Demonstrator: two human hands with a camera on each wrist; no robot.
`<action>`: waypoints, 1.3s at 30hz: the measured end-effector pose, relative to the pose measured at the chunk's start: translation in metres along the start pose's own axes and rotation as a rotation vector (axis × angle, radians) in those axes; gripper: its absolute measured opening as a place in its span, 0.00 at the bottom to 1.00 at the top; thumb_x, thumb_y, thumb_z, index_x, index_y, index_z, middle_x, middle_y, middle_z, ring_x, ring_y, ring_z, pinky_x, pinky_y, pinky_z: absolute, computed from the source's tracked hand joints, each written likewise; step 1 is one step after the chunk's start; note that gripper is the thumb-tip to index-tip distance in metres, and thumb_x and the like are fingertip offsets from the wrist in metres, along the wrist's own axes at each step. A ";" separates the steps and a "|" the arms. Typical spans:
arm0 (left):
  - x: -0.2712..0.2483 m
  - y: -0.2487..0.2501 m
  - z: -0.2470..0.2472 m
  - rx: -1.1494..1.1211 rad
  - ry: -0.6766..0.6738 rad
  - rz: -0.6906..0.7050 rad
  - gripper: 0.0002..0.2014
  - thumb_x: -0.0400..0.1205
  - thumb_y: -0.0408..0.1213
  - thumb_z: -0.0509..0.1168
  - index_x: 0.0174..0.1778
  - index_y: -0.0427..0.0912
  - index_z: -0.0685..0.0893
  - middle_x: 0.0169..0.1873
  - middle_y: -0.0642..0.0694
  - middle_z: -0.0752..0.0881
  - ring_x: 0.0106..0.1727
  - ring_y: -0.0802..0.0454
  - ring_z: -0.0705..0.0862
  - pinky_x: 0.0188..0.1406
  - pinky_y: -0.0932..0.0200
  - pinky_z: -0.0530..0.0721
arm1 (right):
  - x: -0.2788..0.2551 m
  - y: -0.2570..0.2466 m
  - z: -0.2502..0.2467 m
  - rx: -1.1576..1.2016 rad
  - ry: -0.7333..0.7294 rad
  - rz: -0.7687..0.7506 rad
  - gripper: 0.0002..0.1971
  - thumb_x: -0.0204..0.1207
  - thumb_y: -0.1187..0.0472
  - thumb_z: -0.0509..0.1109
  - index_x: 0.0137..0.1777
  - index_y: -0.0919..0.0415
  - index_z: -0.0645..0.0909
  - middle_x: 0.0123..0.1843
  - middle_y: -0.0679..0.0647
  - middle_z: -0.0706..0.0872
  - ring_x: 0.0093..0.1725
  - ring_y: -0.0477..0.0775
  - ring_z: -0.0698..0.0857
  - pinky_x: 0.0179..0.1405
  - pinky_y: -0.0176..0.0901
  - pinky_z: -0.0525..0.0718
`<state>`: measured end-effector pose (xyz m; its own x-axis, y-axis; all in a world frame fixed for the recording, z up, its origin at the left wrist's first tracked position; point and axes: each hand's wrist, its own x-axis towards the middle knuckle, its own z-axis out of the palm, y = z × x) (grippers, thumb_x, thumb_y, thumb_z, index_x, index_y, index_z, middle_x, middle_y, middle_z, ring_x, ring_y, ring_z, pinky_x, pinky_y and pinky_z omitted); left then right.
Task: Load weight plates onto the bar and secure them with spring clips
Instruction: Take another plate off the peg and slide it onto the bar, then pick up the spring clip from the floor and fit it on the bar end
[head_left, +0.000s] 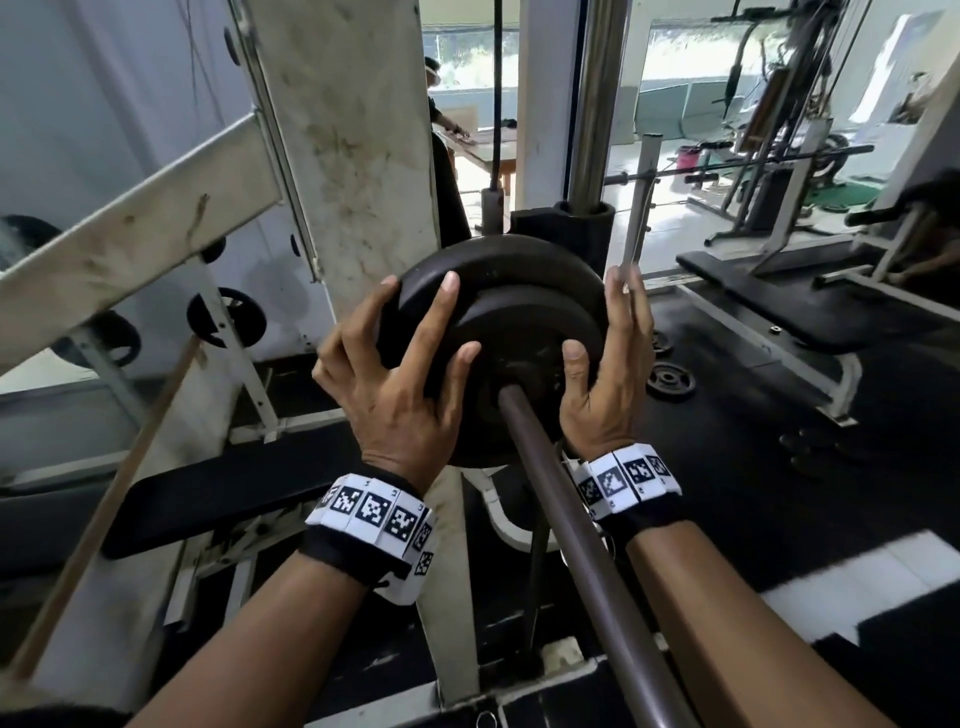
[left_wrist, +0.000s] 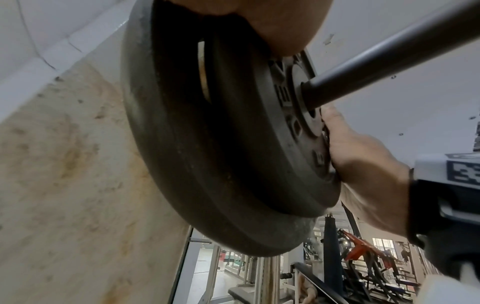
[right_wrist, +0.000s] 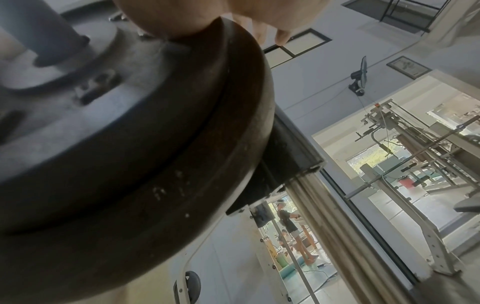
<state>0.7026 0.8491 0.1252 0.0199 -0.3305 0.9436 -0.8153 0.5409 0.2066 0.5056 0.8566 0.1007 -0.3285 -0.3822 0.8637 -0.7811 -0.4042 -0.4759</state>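
Observation:
Two dark round weight plates sit on the bar (head_left: 571, 493), a smaller front plate (head_left: 524, 332) against a larger rear plate (head_left: 498, 260). My left hand (head_left: 395, 374) grips their left rim; index finger and thumb lie across the front plate's face, the other fingers hook the edge. My right hand (head_left: 608, 374) is at the right rim, thumb pressing the face near the hub and fingers straight along the edge. The left wrist view shows the stacked plates (left_wrist: 233, 144), the bar (left_wrist: 376, 57) and my right hand (left_wrist: 363, 164). In the right wrist view the plate (right_wrist: 130, 133) fills the left.
A stained white rack upright (head_left: 353, 130) stands just behind the plates. A black bench pad (head_left: 218, 499) lies below left, and another bench (head_left: 779, 291) is at the right. Small plates (head_left: 670, 382) lie on the dark floor. A person (head_left: 436, 104) stands far back.

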 end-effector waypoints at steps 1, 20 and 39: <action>0.000 0.000 0.001 -0.005 0.004 0.000 0.25 0.88 0.60 0.62 0.81 0.62 0.74 0.77 0.46 0.69 0.71 0.40 0.71 0.72 0.46 0.68 | 0.000 0.000 0.001 0.006 0.004 -0.007 0.40 0.88 0.36 0.48 0.87 0.68 0.66 0.88 0.70 0.65 0.90 0.65 0.64 0.84 0.69 0.69; -0.035 -0.018 -0.082 -0.188 -0.236 -0.128 0.28 0.84 0.45 0.67 0.82 0.50 0.76 0.74 0.43 0.76 0.71 0.44 0.76 0.69 0.48 0.75 | -0.074 -0.040 -0.029 0.015 0.068 0.240 0.32 0.85 0.52 0.69 0.86 0.60 0.66 0.85 0.60 0.72 0.86 0.58 0.71 0.85 0.59 0.71; -0.405 -0.209 -0.204 -0.368 -1.296 -0.776 0.08 0.79 0.46 0.67 0.52 0.58 0.86 0.42 0.61 0.88 0.41 0.65 0.86 0.50 0.57 0.86 | -0.448 -0.079 -0.019 -0.377 -0.796 0.776 0.18 0.78 0.56 0.75 0.66 0.54 0.79 0.63 0.54 0.84 0.64 0.61 0.86 0.65 0.62 0.80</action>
<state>0.9831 1.0278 -0.2473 -0.3000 -0.9229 -0.2413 -0.6565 0.0162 0.7542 0.7044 1.0755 -0.2451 -0.4655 -0.8838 -0.0477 -0.6689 0.3865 -0.6350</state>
